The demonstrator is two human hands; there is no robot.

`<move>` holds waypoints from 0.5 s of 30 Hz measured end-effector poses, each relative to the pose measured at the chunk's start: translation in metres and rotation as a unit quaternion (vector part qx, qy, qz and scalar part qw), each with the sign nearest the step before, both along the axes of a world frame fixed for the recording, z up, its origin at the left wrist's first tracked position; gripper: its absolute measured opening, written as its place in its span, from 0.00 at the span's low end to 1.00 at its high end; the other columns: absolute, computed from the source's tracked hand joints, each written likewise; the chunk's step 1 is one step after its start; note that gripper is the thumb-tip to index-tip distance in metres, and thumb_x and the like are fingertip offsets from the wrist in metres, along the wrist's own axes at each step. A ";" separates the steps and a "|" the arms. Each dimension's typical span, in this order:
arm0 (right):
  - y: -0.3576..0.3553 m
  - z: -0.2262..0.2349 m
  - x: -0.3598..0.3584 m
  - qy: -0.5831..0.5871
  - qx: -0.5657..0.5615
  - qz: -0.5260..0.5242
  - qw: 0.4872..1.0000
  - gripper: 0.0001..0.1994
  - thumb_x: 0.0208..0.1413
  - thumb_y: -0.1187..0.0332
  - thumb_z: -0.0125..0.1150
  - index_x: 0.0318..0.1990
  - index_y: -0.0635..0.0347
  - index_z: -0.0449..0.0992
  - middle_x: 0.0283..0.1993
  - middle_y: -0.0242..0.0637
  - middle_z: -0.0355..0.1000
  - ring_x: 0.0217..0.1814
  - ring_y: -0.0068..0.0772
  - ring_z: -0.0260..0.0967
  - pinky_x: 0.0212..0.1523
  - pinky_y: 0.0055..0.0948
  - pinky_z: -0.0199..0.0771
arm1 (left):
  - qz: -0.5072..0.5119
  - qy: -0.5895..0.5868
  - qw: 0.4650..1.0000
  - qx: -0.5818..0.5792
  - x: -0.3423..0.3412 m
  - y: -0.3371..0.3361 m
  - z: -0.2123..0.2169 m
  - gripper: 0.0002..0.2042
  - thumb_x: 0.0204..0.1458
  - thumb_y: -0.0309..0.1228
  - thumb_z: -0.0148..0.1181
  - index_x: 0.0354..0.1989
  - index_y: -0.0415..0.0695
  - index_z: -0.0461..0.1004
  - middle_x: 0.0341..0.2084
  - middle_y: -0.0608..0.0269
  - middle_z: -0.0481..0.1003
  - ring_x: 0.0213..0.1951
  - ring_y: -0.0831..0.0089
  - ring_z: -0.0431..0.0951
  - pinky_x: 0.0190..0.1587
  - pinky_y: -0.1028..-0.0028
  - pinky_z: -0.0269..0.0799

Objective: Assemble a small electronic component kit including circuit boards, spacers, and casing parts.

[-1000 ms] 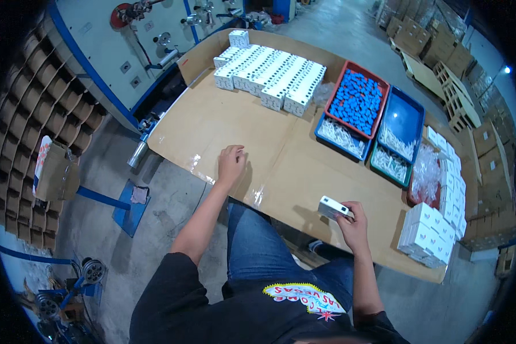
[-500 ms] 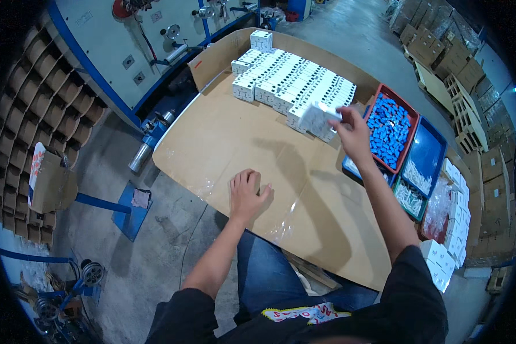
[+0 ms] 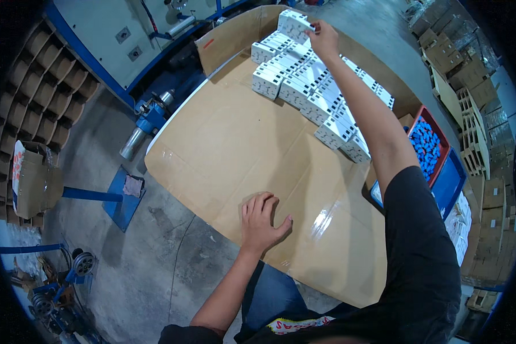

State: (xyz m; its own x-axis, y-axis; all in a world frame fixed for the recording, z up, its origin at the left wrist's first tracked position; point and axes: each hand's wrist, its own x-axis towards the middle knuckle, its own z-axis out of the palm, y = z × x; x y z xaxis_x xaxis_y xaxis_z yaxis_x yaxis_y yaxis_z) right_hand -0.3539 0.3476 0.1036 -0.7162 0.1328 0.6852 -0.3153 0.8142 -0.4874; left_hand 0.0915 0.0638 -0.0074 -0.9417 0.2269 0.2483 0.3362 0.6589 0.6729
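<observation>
Several rows of white block-shaped units [image 3: 295, 80] with small dark square marks on top stand packed together on the cardboard-covered table [image 3: 212, 140]. At the far left end of the rows, a raised white block [image 3: 296, 27] sits on top of the others. My right hand [image 3: 325, 41] reaches over the rows, its fingers closed at this block's right end. Fingertips and block partly overlap, so the exact grip is hard to see. My left hand [image 3: 262, 225] rests on the near part of the cardboard, fingers spread, holding nothing.
A cardboard wall [image 3: 243, 35] borders the far side. To the right are a red tray [image 3: 443, 150] of blue parts [image 3: 425, 148] and a blue tray [image 3: 449, 182], partly behind my right arm. A blue-framed machine [image 3: 106, 43] stands at far left, a blue stand [image 3: 116, 198] nearer.
My right hand has carried a white block from the rows' near right end to their far left end, by the raised block. The view has shifted; my left hand still lies on the cardboard.
</observation>
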 end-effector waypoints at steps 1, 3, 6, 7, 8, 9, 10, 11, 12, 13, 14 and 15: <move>-0.003 -0.003 -0.016 0.012 0.027 -0.026 0.999 0.16 0.53 0.65 0.73 0.46 0.62 0.79 0.43 0.47 0.79 0.44 0.47 0.78 0.47 0.42 0.78 | 0.000 -0.008 1.000 0.002 0.001 -0.001 0.003 0.26 0.46 0.47 0.70 0.49 0.44 0.76 0.52 0.58 0.73 0.59 0.59 0.71 0.61 0.57 0.61; -0.022 -0.010 -0.045 -0.007 0.018 -0.036 0.999 0.19 0.53 0.62 0.74 0.49 0.61 0.78 0.43 0.47 0.80 0.46 0.47 0.79 0.49 0.43 0.77 | 0.014 -0.019 1.000 0.001 0.005 -0.010 0.005 0.26 0.45 0.47 0.71 0.49 0.44 0.76 0.52 0.58 0.74 0.58 0.59 0.71 0.61 0.58 0.61; 0.013 -0.032 -0.070 -0.015 0.081 -0.078 0.994 0.19 0.53 0.62 0.74 0.48 0.61 0.77 0.43 0.47 0.79 0.47 0.49 0.78 0.50 0.46 0.76 | -0.004 -0.026 0.999 0.021 -0.004 0.003 -0.007 0.25 0.45 0.46 0.71 0.48 0.44 0.77 0.52 0.59 0.74 0.58 0.60 0.72 0.61 0.58 0.62; 0.005 -0.036 -0.074 -0.013 0.087 -0.084 0.993 0.20 0.53 0.61 0.73 0.49 0.62 0.76 0.42 0.49 0.78 0.49 0.51 0.77 0.51 0.46 0.75 | 0.000 -0.027 0.999 0.020 -0.001 0.001 -0.005 0.25 0.44 0.46 0.71 0.47 0.45 0.77 0.52 0.59 0.74 0.57 0.60 0.72 0.60 0.58 0.62; -0.001 -0.041 -0.079 -0.016 0.085 -0.079 0.993 0.20 0.53 0.61 0.73 0.49 0.62 0.76 0.42 0.49 0.78 0.49 0.51 0.77 0.51 0.46 0.75 | 0.002 -0.029 0.999 0.019 0.001 -0.001 -0.004 0.24 0.44 0.45 0.71 0.47 0.45 0.77 0.52 0.59 0.74 0.57 0.60 0.72 0.60 0.59 0.63; 0.000 -0.042 -0.087 0.013 0.060 -0.056 0.997 0.15 0.52 0.68 0.68 0.47 0.61 0.75 0.47 0.55 0.75 0.51 0.58 0.74 0.52 0.49 0.74 | 0.005 -0.030 0.999 0.020 0.000 -0.001 -0.004 0.24 0.44 0.45 0.71 0.47 0.45 0.77 0.52 0.59 0.74 0.57 0.60 0.72 0.60 0.59 0.63; 0.003 -0.046 -0.092 0.041 0.036 -0.036 0.998 0.12 0.51 0.75 0.63 0.44 0.60 0.74 0.52 0.60 0.72 0.52 0.66 0.71 0.52 0.53 0.72 | 0.002 -0.027 0.999 0.024 0.000 -0.001 -0.003 0.24 0.44 0.45 0.72 0.47 0.45 0.77 0.52 0.59 0.74 0.57 0.60 0.72 0.60 0.59 0.63; 0.009 -0.048 -0.097 0.037 0.039 -0.048 0.997 0.11 0.52 0.76 0.60 0.44 0.62 0.74 0.48 0.59 0.72 0.52 0.66 0.71 0.51 0.53 0.72 | -0.002 -0.024 0.999 0.027 -0.001 0.000 -0.003 0.24 0.44 0.45 0.72 0.47 0.45 0.77 0.52 0.59 0.74 0.57 0.60 0.72 0.60 0.59 0.63; 0.011 -0.049 -0.102 0.036 0.038 -0.048 0.997 0.11 0.52 0.76 0.60 0.44 0.62 0.74 0.48 0.59 0.72 0.52 0.66 0.71 0.51 0.53 0.72 | -0.002 -0.025 0.999 0.026 -0.002 0.001 -0.003 0.24 0.44 0.45 0.72 0.47 0.45 0.77 0.52 0.59 0.74 0.57 0.60 0.72 0.60 0.59 0.63; 0.014 -0.050 -0.106 0.066 0.058 -0.048 0.995 0.12 0.52 0.76 0.60 0.45 0.62 0.74 0.48 0.59 0.71 0.51 0.66 0.71 0.51 0.53 0.73 | -0.005 -0.023 0.999 0.027 -0.004 0.002 -0.002 0.24 0.43 0.46 0.72 0.47 0.45 0.78 0.52 0.59 0.74 0.57 0.60 0.72 0.60 0.59 0.63; 0.019 -0.050 -0.109 0.097 0.078 -0.049 0.991 0.13 0.52 0.76 0.60 0.46 0.62 0.73 0.49 0.59 0.71 0.51 0.66 0.71 0.51 0.54 0.73 | -0.009 -0.021 0.999 0.028 -0.005 0.003 -0.003 0.24 0.43 0.46 0.72 0.47 0.45 0.78 0.52 0.59 0.74 0.57 0.60 0.73 0.59 0.59 0.64; 0.005 -0.056 -0.106 0.091 0.074 -0.042 0.992 0.13 0.52 0.76 0.60 0.46 0.62 0.73 0.49 0.59 0.71 0.51 0.66 0.71 0.51 0.54 0.73 | -0.002 -0.028 0.999 0.025 -0.004 0.001 -0.005 0.24 0.43 0.46 0.72 0.47 0.45 0.78 0.52 0.59 0.74 0.57 0.60 0.73 0.59 0.59 0.64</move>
State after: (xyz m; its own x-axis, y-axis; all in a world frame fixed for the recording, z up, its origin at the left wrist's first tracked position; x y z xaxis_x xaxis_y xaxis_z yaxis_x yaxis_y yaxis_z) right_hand -0.4595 0.3524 0.0478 -0.5702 0.0746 0.8181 -0.3145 0.9002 -0.3013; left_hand 0.0876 0.0648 -0.0123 -0.9533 0.2198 0.2073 0.3007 0.6219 0.7231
